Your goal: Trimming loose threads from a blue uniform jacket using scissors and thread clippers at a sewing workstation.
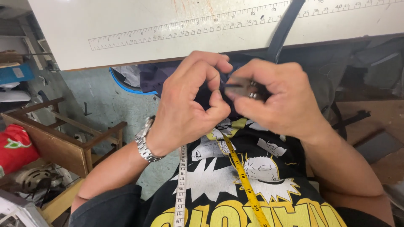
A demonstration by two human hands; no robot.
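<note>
Both my hands meet close to my chest, below the edge of a white table [126,25]. My left hand [189,101], with a steel watch [145,141] on the wrist, pinches a dark navy cloth [202,98]. My right hand [277,98] pinches the same cloth and holds a small metal tool [244,86] against it; what kind of tool I cannot tell. A dark strap [284,27] of the cloth runs up across the table. A yellow and white measuring tape [246,185] hangs down over my black printed shirt.
A printed ruler [168,29] runs along the white table's surface. At the left stand a wooden bench frame [54,143], a red bag [14,145] and a machine part [33,178]. Dark cloth and a brown surface [370,117] lie at the right.
</note>
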